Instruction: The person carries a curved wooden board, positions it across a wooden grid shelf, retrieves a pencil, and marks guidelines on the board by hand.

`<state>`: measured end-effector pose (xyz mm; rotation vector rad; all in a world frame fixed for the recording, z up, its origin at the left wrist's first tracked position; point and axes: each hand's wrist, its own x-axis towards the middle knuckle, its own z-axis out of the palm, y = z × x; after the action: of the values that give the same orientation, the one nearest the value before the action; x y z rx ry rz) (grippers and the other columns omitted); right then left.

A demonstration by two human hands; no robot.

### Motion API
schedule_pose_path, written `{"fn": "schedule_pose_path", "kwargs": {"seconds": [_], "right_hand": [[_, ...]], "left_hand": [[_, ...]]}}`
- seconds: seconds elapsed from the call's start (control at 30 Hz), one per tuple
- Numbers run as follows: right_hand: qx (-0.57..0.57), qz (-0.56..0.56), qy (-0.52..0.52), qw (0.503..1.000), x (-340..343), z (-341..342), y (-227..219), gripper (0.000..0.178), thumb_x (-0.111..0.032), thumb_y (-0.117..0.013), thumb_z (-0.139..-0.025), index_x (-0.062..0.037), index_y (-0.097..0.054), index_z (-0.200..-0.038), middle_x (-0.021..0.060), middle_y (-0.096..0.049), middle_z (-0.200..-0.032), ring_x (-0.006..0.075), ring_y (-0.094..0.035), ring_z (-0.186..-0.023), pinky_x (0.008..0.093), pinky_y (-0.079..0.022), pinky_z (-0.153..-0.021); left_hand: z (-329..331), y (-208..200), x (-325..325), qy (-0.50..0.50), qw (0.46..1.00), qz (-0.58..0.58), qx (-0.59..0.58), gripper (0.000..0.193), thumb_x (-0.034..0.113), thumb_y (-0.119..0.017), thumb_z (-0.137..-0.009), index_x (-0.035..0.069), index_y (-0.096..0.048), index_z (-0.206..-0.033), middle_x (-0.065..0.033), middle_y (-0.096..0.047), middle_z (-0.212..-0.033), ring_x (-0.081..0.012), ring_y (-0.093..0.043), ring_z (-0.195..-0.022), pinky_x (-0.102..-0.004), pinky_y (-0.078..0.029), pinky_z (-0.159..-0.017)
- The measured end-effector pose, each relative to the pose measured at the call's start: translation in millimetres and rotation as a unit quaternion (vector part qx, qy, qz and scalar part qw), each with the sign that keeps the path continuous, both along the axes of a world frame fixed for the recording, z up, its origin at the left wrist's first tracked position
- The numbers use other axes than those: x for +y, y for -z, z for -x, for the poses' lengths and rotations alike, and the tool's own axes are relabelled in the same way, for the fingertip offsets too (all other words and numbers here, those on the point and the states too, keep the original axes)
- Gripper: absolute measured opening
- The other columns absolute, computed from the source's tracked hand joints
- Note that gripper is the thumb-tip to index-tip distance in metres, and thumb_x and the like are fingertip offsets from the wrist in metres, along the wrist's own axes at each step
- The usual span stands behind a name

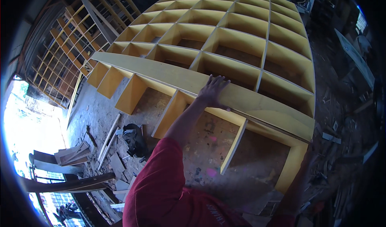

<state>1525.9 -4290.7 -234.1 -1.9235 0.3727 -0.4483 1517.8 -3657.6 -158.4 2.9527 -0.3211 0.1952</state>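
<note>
A long pale yellow board (169, 75) lies flat along the near side of a large yellow wooden grid frame (263, 62) made of many square compartments. My left hand (213, 92) rests on this board with its fingers spread, the thumb near the board's near edge. Short yellow divider panels (132, 93) stand out from the frame's near side toward me. My right hand (308, 149) is in shadow by the frame's right near corner, beside the end panel (291, 168). Its fingers are too dark to make out.
Wood offcuts and scraps (120, 166) litter the floor at left, near a black object (134, 140). More scraps (331, 138) lie on the right. Lattice frames (60, 72) lean at the far left, and a pale panel (356, 60) stands at the far right.
</note>
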Motion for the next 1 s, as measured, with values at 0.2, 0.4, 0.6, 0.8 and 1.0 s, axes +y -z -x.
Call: {"fn": "schedule_pose_path", "kwargs": {"seconds": [0.2,0.4,0.6,0.8,1.0], "right_hand": [[-0.013,0.024,-0.041,0.999,-47.9,3.0,30.7,0.037,-0.018,-0.065,-0.109,0.0002,-0.067,-0.141,0.0086,-0.069,-0.136,0.0175,-0.064,-0.116,0.0304,-0.049,-0.106],[0.036,0.011,0.04,0.998,7.3,-4.6,23.4,0.031,-0.029,-0.081,-0.097,0.0007,-0.083,-0.107,0.0097,-0.08,-0.09,0.0137,-0.071,-0.087,0.0352,-0.056,-0.086],[0.1,0.008,0.103,0.99,-11.2,2.7,8.0,0.043,-0.041,-0.085,-0.094,0.0017,-0.083,-0.102,0.0069,-0.073,-0.077,0.01,-0.062,-0.074,0.0327,-0.052,-0.072],[0.108,-0.017,0.105,0.988,9.7,9.3,-8.4,0.04,-0.037,-0.085,-0.094,0.0018,-0.082,-0.099,0.0051,-0.068,-0.071,0.011,-0.061,-0.07,0.0325,-0.051,-0.069],[0.068,-0.04,0.106,0.991,0.1,10.9,-2.1,0.037,-0.034,-0.084,-0.095,0.0015,-0.082,-0.105,0.009,-0.075,-0.08,0.0131,-0.066,-0.076,0.0326,-0.054,-0.076]], "left_hand": [[-12.6,-3.4,-9.5,0.032,0.999,0.012,-0.005,0.143,0.089,-0.082,-0.058,0.015,-0.031,-0.169,-0.0201,-0.036,-0.17,-0.0401,-0.024,-0.162,-0.0582,-0.01,-0.135],[-0.4,4.9,4.4,0.03,0.998,-0.026,-0.053,0.134,0.078,-0.089,-0.061,0.01,-0.038,-0.165,-0.0238,-0.034,-0.17,-0.0403,-0.022,-0.163,-0.0645,-0.008,-0.133],[-42.2,19.4,-159.8,0.175,0.976,0.109,-0.076,0.121,0.074,-0.087,-0.07,0.008,-0.043,-0.162,-0.0245,-0.032,-0.171,-0.0405,-0.021,-0.164,-0.0631,-0.008,-0.133],[-51.1,-4.1,-317.3,0.189,0.982,0.007,-0.007,0.118,0.087,-0.072,-0.075,0.02,-0.04,-0.167,-0.0257,-0.029,-0.172,-0.0462,-0.02,-0.163,-0.0645,-0.006,-0.133],[-52.9,1.2,-354.1,0.165,0.985,-0.039,0.029,0.12,0.085,-0.076,-0.072,0.03,-0.034,-0.17,-0.0243,-0.025,-0.173,-0.0472,-0.02,-0.161,-0.0637,-0.008,-0.133]]}}
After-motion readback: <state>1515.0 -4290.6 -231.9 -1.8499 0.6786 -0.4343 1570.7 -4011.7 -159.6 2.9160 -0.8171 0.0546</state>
